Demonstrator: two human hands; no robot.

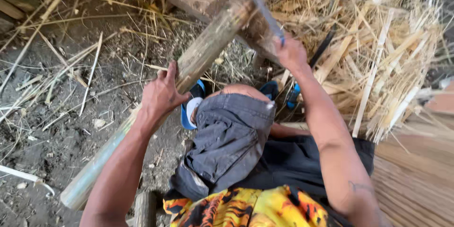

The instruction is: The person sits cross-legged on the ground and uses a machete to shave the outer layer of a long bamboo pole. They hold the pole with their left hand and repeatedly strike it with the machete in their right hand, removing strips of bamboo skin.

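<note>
Gripped mid-length: left hand wraps the bamboo pole, which slants from near left to far centre over dirt. Right hand is closed on a blade at the pole's far part. Pole looks stiff, heavy, smooth-skinned; hold low, clear of the edge.

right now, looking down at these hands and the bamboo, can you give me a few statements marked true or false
1. The left hand grips the thick bamboo pole. True.
2. The right hand is empty. False: it holds a long dark blade that lies across the pole.
3. The pole stands upright. False: it slants from lower left to upper right.
4. A heap of split bamboo strips lies to the right. True.
5. The feet are bare. False: they wear blue sandals.
</note>
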